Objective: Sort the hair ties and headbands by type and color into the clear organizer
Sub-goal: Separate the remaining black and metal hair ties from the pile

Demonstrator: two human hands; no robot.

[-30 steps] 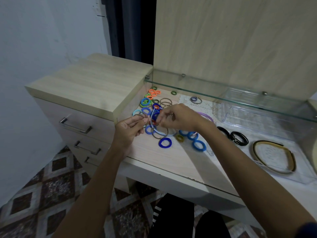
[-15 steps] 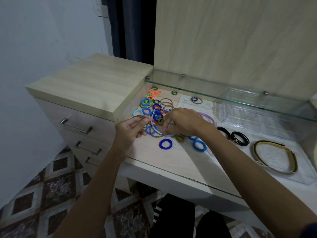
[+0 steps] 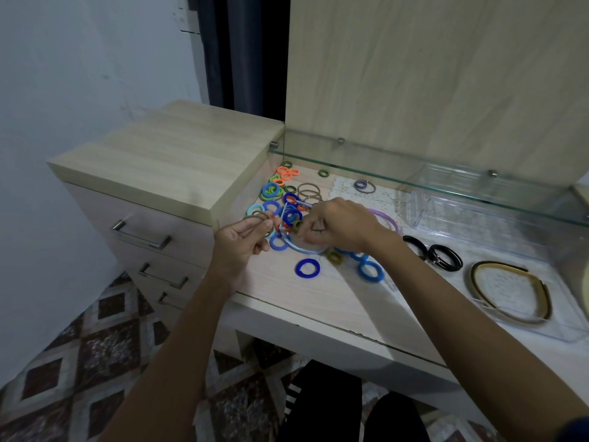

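Left hand [image 3: 239, 240] pinches a thin grey-brown hair tie [image 3: 258, 222]; right hand [image 3: 338, 225] is curled over the pile of ties [image 3: 288, 202] on the desk [image 3: 318, 298], what it grips unclear. Ties look light, soft, stretchy: pinch one strand. The gold headband [image 3: 513, 290] looks stiff; take it mid-arc.

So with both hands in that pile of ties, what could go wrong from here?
1. The light blue headband lies tangled among the ties; lifting it may drag blue ties along or flick them off the desk's front edge.
2. The left hand pinches thin brown ties only by the fingertips, so they could slip.
3. The right hand hides what it picks, so colors could get mixed.
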